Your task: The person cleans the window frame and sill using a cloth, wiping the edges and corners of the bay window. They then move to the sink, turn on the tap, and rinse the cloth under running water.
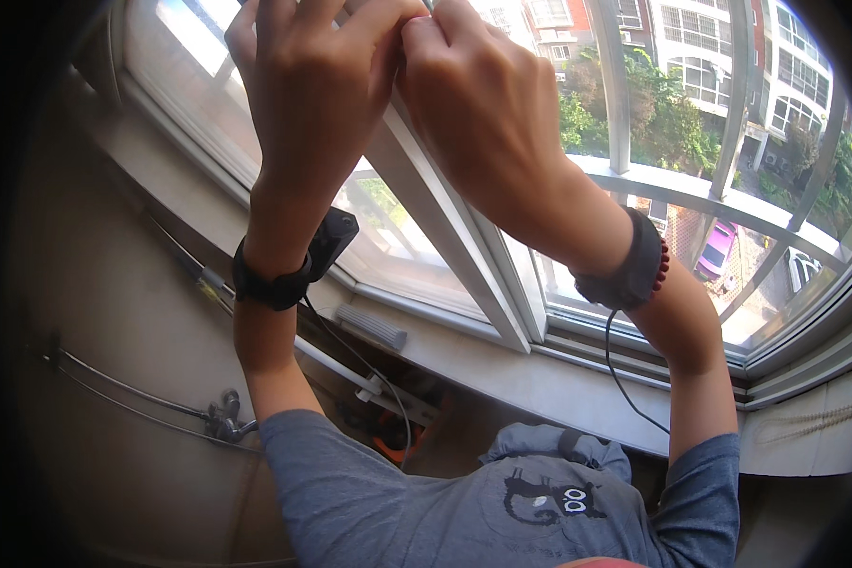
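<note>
White window frame (450,232) stands behind left hand (317,71) and right hand (478,90); whether their bent fingers (424,40) hold anything I cannot tell, so steady, gentle movement seems best.

Daylight pours through a silver-framed window (417,256), metal bars (615,114) guarding its right side before far apartment blocks (696,38), green trees (658,114) and a pink car (717,248); nearer, a pale windowsill (577,398) runs beneath, with a shadowed beige wall (142,303) at left.
</note>
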Demonstrator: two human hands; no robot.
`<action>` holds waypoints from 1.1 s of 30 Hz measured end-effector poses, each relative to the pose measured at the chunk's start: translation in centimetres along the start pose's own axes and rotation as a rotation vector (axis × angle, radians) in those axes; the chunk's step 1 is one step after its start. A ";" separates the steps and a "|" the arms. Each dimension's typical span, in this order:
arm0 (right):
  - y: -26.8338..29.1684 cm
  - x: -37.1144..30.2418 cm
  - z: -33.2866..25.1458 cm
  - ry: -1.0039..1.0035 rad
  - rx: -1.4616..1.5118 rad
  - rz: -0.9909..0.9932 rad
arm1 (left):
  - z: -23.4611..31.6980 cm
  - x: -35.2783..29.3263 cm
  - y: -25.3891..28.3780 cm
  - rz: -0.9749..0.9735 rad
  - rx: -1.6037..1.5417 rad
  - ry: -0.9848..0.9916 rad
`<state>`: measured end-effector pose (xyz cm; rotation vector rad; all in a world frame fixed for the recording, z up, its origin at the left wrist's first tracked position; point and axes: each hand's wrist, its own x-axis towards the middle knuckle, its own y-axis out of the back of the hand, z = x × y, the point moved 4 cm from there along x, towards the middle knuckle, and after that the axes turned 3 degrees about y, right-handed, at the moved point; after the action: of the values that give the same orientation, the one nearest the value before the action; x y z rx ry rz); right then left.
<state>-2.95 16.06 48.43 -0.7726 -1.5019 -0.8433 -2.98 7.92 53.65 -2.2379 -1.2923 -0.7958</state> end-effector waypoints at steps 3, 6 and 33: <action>0.2 -0.3 -0.6 0.057 -0.122 0.097 | 0.3 -0.9 0.9 -0.241 0.012 0.102; 0.1 -1.5 -1.0 0.091 -0.183 0.098 | 1.0 -2.5 0.3 -0.143 -0.058 0.071; 0.9 -5.8 2.2 0.097 0.355 0.243 | 2.7 -3.8 1.7 -0.219 -0.059 0.097</action>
<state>-2.76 18.44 42.59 -0.6239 -1.3878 -0.4107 -2.25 6.39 48.98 -2.0973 -1.5022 -1.0208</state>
